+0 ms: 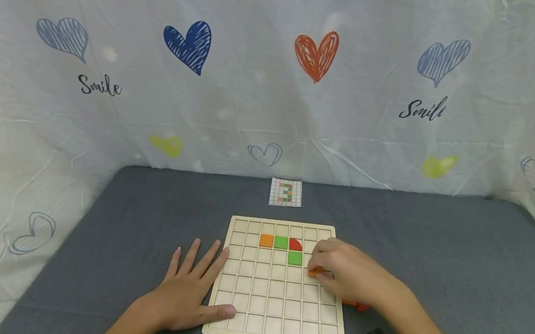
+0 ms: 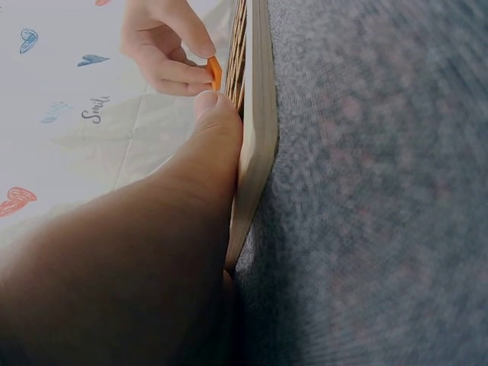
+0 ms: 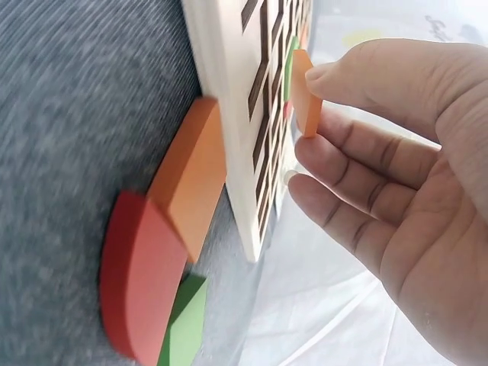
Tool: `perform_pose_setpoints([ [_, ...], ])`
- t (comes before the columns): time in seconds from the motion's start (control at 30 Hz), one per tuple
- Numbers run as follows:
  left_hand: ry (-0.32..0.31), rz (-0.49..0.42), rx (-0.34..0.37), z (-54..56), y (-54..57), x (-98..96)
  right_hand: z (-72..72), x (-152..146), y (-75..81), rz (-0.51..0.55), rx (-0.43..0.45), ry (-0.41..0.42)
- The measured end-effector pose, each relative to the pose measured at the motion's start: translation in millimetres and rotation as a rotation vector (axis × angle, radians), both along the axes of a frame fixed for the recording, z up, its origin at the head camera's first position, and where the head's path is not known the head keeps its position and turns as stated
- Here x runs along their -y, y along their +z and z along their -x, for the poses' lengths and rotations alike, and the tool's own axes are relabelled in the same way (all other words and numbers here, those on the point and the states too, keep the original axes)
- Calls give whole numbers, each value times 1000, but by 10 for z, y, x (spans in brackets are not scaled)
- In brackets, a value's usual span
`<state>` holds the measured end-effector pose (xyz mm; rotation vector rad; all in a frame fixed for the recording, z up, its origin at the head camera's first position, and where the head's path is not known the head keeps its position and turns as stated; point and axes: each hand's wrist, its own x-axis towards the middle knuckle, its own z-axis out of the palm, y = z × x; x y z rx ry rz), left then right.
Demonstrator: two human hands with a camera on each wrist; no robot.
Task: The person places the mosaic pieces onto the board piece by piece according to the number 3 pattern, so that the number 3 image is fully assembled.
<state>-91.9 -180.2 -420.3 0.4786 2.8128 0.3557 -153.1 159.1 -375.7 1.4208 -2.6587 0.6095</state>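
While left hand (image 1: 185, 296) rests, right hand (image 1: 346, 270) pinches tile (image 3: 303, 107).

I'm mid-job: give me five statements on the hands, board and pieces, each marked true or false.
1. The right hand pinches an orange tile. True.
2. The left hand holds a piece. False: it holds none and lies partly on the wooden board.
3. On the board, a green piece lies between an orange piece and a red piece. True.
4. That red piece is a full square. False: one corner is rounded off.
5. A patterned card lies beyond the board's far edge. True.
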Motion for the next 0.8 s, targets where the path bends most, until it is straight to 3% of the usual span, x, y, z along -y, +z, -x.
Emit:
perform_pose_setpoints([
  [0.47,-6,0,-3,1,-10,10,13,163,-1,-33,14,54],
  [0.8,-3,-4,-5,-5,-5,5,-10,277,-28,-10,-39,100],
])
